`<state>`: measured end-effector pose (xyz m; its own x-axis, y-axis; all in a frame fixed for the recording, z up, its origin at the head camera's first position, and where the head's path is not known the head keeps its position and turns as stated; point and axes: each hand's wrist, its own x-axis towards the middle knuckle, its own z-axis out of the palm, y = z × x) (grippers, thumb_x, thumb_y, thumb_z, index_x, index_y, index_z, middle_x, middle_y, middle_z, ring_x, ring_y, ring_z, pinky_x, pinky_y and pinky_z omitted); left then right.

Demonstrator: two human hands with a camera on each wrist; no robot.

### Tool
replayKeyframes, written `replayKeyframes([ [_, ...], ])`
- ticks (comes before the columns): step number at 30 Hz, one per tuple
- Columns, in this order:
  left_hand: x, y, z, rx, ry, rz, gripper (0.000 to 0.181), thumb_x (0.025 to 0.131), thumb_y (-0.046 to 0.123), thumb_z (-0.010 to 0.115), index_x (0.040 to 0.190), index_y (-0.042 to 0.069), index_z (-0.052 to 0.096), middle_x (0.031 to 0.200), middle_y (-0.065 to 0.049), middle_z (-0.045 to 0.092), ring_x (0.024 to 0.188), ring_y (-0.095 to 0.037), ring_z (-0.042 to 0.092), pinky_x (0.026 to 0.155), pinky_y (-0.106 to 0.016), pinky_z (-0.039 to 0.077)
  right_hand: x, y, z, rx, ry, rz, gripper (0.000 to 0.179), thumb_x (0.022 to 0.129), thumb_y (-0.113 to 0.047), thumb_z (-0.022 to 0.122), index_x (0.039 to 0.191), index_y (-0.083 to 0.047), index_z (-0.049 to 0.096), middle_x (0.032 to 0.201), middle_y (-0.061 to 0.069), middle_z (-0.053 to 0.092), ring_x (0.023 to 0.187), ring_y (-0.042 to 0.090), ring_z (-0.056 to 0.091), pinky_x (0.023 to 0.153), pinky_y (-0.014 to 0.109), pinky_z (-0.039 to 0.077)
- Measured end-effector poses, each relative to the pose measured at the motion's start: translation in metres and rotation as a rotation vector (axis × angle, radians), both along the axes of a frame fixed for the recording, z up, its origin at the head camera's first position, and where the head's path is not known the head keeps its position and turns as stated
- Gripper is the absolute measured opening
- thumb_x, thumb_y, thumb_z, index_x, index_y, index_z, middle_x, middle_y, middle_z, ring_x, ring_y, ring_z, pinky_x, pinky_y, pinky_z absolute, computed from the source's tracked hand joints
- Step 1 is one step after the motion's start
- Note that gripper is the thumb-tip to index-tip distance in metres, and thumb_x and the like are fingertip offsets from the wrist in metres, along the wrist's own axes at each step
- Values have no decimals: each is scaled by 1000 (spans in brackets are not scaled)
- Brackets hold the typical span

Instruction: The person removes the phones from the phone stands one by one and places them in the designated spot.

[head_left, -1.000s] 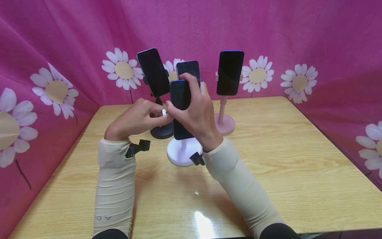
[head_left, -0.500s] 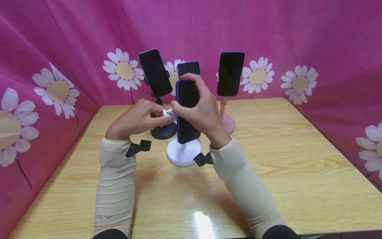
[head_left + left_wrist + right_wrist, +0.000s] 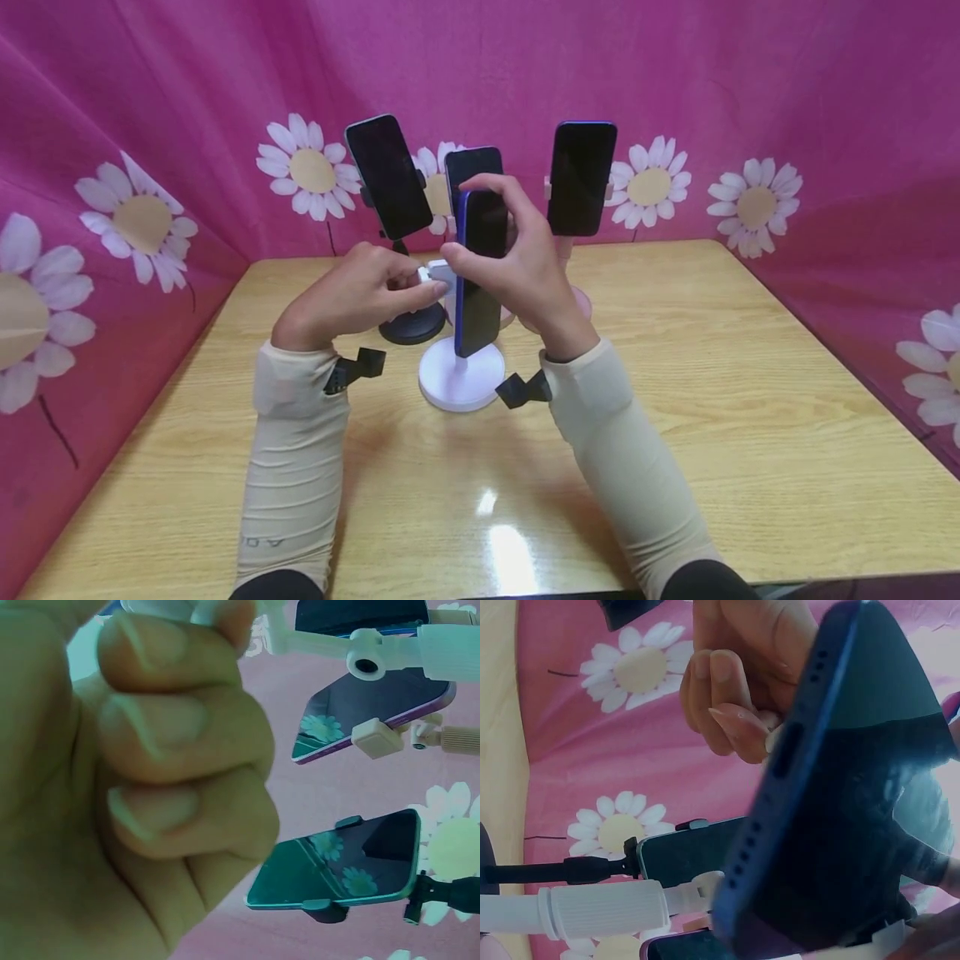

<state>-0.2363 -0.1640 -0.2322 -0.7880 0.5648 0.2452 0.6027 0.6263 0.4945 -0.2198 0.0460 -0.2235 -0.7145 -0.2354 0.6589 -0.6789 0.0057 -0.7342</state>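
In the head view my right hand [image 3: 536,275] grips a blue-edged phone [image 3: 480,308] between the thumb on its near side edge and the fingers near its top. The phone stands upright, its dark screen turned partly to the right. My left hand [image 3: 352,292] pinches a white clamp part [image 3: 441,268] beside the phone's left edge. Below both hands is the round base [image 3: 450,387] of a white phone stand; its ribbed post [image 3: 604,909] shows in the right wrist view. Whether the clamp's arms touch the phone is hidden. Three left fingers [image 3: 180,750] are curled in the left wrist view.
Behind my hands, one phone [image 3: 390,177] leans in a black stand [image 3: 411,327]. Another phone [image 3: 582,179] stands in a pink stand [image 3: 581,304] at the right, and a third phone [image 3: 474,162] is partly hidden. A pink flowered cloth [image 3: 480,67] encloses the wooden table [image 3: 750,417].
My right hand has moved right, turning the phone so that its blue side edge faces more toward me. More of the white clamp now shows by my left hand, which has shifted slightly right.
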Motion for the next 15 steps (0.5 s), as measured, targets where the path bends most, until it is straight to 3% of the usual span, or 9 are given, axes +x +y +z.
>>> replayKeyframes([
  [5,5,4,3,-23,15,33,34,93,40,61,70,14,63,55,-4,45,49,-21,46,46,-30,38,5,1,4,-19,2,11,54,77,-5,68,126,1,45,116,23,54,101,33,56,84,44,51],
  [15,7,8,3,-50,48,38,31,93,39,61,76,14,67,55,-2,45,49,-19,46,47,-30,38,5,-2,5,-20,40,40,49,77,-3,68,117,3,41,105,25,54,89,25,57,78,37,50],
])
